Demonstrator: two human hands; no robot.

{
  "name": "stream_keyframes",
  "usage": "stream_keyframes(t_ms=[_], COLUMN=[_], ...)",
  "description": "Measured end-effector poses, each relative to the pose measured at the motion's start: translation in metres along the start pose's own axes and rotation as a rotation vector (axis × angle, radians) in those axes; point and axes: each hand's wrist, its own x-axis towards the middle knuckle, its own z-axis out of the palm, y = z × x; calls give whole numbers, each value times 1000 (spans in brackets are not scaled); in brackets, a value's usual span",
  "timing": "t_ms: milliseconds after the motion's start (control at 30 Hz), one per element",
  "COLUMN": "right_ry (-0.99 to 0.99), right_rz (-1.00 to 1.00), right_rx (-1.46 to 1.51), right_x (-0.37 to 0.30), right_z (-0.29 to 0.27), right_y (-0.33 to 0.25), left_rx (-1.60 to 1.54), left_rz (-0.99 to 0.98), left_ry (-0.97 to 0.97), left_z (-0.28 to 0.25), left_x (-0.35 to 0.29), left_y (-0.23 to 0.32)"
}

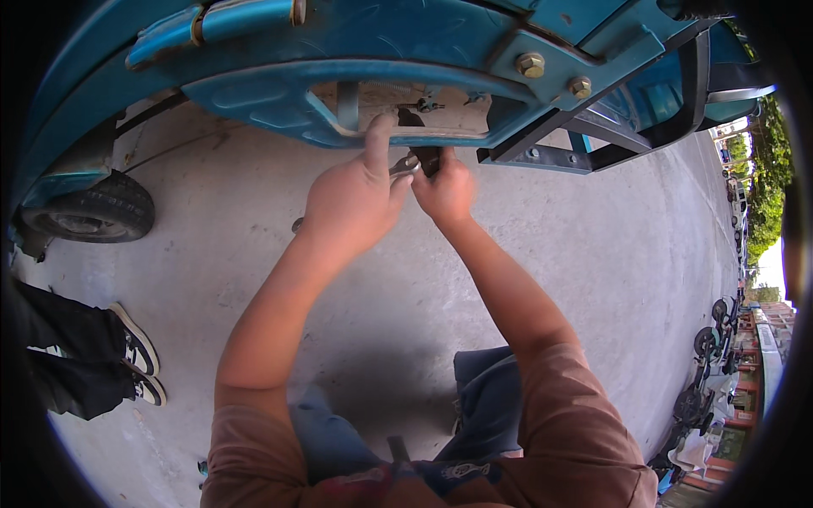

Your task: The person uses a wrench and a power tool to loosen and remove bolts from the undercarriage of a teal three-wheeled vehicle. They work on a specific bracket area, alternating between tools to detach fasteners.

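My left hand (pixel 351 199) reaches up to the lower edge of a blue vehicle frame (pixel 254 106). Its index finger points up against the frame, while thumb and palm close on a metal wrench (pixel 405 164). The wrench's silver end shows between my two hands. My right hand (pixel 447 186), fingers curled, grips a black part (pixel 426 157) just below the frame opening; where this part leads is hidden behind the frame. Inside the opening, a small bolt with a rod (pixel 428 106) is visible above my hands.
Two large bolts (pixel 531 65) sit on the frame at upper right, beside a black metal bracket (pixel 542 157). A wheel (pixel 93 207) stands on the concrete floor (pixel 593 245) at left. Another person's shoes (pixel 140 356) are at lower left. Motorbikes (pixel 705 343) stand far right.
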Motion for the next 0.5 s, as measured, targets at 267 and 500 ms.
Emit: stream_keyframes(t_ms=[267,500], right_ry=[46,85], right_rz=[32,117], right_rx=[80,180], right_x=[-1,-1], right_z=[13,-9], right_y=[14,20], left_rx=[19,14], left_rz=[28,-9], left_ry=[-5,-18], left_z=[2,3], left_x=[-1,1], left_y=[-1,-2])
